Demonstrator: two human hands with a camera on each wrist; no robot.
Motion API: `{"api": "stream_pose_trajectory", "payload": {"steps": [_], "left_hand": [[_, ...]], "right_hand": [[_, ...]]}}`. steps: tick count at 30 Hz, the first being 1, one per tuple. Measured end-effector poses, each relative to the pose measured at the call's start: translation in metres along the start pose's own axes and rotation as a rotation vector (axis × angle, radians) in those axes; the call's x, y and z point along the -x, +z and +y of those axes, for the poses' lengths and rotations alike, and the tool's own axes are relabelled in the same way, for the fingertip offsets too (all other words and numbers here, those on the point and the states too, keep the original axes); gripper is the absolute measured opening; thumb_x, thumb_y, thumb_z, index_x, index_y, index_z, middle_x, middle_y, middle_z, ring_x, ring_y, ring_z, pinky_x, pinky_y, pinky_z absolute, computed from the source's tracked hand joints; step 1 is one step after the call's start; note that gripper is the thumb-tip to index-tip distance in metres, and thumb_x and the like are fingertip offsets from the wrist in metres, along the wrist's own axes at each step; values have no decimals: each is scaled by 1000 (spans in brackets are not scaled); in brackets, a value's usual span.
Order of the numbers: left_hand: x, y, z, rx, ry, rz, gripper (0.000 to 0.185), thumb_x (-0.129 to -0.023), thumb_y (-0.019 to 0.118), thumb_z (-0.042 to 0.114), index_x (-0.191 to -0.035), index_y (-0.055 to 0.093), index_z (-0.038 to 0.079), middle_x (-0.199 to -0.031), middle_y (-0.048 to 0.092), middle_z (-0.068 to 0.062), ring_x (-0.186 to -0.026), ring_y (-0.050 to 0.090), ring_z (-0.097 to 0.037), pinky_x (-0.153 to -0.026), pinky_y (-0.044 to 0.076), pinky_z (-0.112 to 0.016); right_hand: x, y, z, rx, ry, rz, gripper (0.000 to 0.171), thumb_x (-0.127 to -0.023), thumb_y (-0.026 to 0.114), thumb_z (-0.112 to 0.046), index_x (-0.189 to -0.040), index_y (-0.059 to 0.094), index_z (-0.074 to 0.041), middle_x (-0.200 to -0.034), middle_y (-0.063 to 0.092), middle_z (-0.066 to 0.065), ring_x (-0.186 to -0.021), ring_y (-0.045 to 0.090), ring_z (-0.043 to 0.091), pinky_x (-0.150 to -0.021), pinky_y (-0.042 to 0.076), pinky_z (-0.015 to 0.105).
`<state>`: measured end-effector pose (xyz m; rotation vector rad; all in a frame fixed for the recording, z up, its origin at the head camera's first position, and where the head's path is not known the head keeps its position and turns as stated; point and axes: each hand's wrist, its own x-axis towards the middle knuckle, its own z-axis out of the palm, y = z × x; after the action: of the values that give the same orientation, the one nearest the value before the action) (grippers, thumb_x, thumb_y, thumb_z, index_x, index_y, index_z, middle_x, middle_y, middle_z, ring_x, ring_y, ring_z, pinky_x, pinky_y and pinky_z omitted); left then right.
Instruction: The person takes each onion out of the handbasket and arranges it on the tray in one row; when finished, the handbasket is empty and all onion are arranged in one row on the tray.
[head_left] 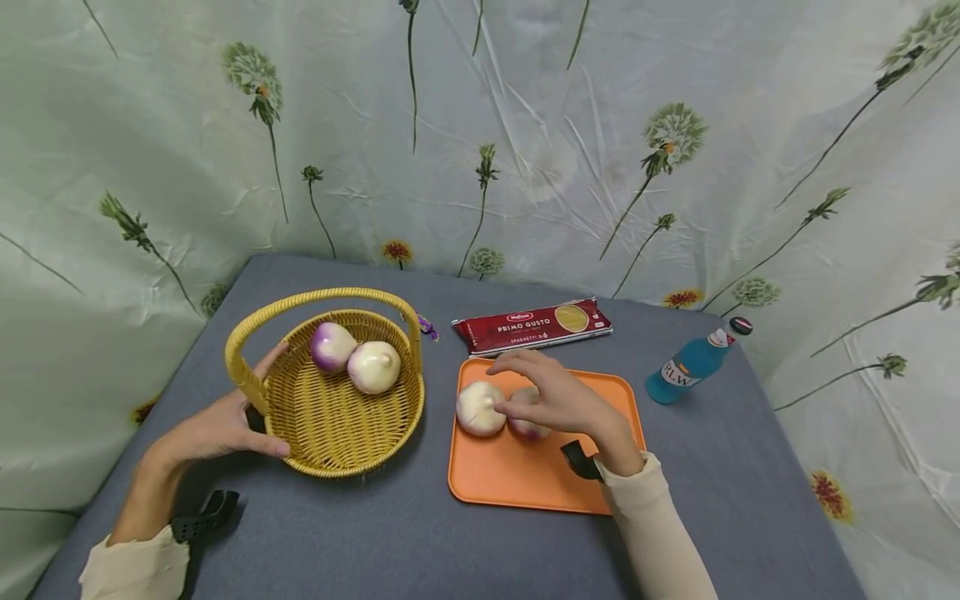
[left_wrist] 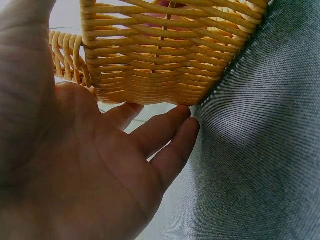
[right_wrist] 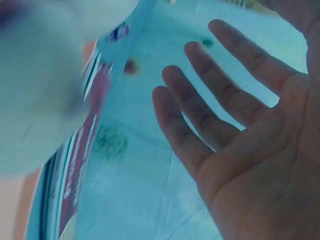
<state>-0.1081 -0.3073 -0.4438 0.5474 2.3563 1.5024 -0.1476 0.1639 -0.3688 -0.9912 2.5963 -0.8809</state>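
Left hand (head_left: 217,429) rests flat-fingered against the basket (head_left: 333,417) wall. Right of the basket, right hand (head_left: 558,400) hovers, fingers released, over two turnips (head_left: 480,408) on the orange tray (head_left: 525,483).

Bare table (head_left: 420,533) lies open between basket (head_left: 330,417) and tray (head_left: 517,479); the basket's arched handle (head_left: 315,298) bars part of its mouth.

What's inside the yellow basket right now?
Two turnips lie in the wicker basket: a purple-topped turnip and a white turnip, touching. The basket floor beneath them is covered, so anything smaller there cannot be seen.
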Motion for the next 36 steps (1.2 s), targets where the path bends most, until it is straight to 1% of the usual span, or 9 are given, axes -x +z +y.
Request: {"api": "stream_pose_trajectory", "payload": {"steps": [4, 7, 10, 13, 19, 23, 27, 30, 36], "left_hand": [[0, 0, 0, 0, -4, 2, 132, -74, 86, 5, -161, -9, 31, -166, -1, -23, -146, 10, -39, -94, 21, 0], [0, 0, 0, 3, -2, 3, 132, -74, 86, 5, -161, -8, 31, -166, -1, -22, -146, 10, -39, -94, 21, 0], [0, 0, 0, 2, -3, 0, 132, -73, 87, 5, -161, -9, 31, -166, -1, -22, -146, 11, -41, -95, 22, 0], [0, 0, 1, 1, -1, -4, 132, -74, 86, 5, -161, -9, 31, -166, -1, -22, -146, 12, -42, -95, 22, 0], [2, -1, 1, 5, 11, -4, 132, -74, 86, 4, -161, -9, 29, -166, 0, -23, -146, 13, -39, -95, 22, -1], [2, -1, 0, 3, 10, -3, 132, -74, 86, 4, -161, -9, 30, -166, 0, -23, -146, 14, -38, -96, 23, -1], [0, 0, -1, 4, 5, -5, 132, -74, 86, 5, -161, -10, 31, -166, 0, -22, -145, 13, -43, -95, 23, -1], [0, 0, -2, 3, 1, -3, 133, -73, 86, 5, -161, -9, 32, -166, 0, -22, -144, 12, -46, -95, 22, -1], [0, -1, -2, 0, 9, 2, 132, -73, 86, 5, -161, -10, 31, -166, 1, -22, -144, 12, -46, -95, 22, 0]], "right_hand": [[-16, 5, -13, 19, -76, -73, 44, -94, 71, -30, -133, 61, -13, -142, 56, 5, -136, 46, 24, -112, 37, 49], [-26, 9, -22, 41, -140, -108, 42, -94, 70, -30, -132, 62, -14, -139, 57, 4, -133, 47, 21, -112, 37, 46], [-33, 15, -31, 44, -176, -131, 40, -95, 70, -30, -131, 62, -15, -137, 58, 2, -131, 48, 19, -111, 38, 43], [-42, 21, -40, 39, -193, -162, 42, -96, 68, -29, -134, 61, -13, -140, 56, 3, -132, 48, 18, -112, 38, 41], [-65, 37, -61, 91, -278, -228, 43, -97, 67, -29, -136, 59, -12, -142, 55, 4, -131, 50, 18, -110, 40, 35], [-78, 47, -74, 138, -327, -237, 42, -97, 68, -30, -135, 59, -13, -140, 56, 2, -130, 50, 18, -110, 39, 32], [-90, 54, -83, 193, -367, -241, 41, -96, 68, -31, -133, 61, -13, -137, 57, 1, -129, 50, 16, -110, 37, 28], [-100, 57, -87, 211, -401, -236, 40, -96, 69, -29, -131, 61, -12, -136, 58, 3, -129, 51, 17, -111, 35, 27], [-125, 65, -88, 195, -389, -222, 40, -94, 70, -25, -130, 62, -9, -136, 58, 5, -132, 48, 19, -114, 32, 26]]}}
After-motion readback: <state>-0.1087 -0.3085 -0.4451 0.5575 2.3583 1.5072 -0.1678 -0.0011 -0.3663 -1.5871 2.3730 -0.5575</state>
